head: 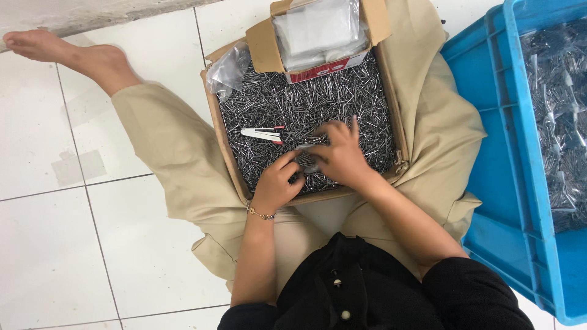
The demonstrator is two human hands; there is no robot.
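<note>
Small packing workshop, floor-level work: white tiled floor [55,244], cardboard box [221,131] heaped with loose steel nails [330,98], blue plastic crate [507,201] of bagged nails [559,110] beside the seated person.

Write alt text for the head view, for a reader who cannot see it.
Seen from above, a person sitting on a white tiled floor works both hands in a cardboard box full of loose steel nails; the left hand and right hand pinch a small clear bag. White-handled scissors lie on the nails, and a blue plastic crate of bagged nails stands at the right.

Small clear bag [306,157] held above loose grey nails [306,104].
</note>
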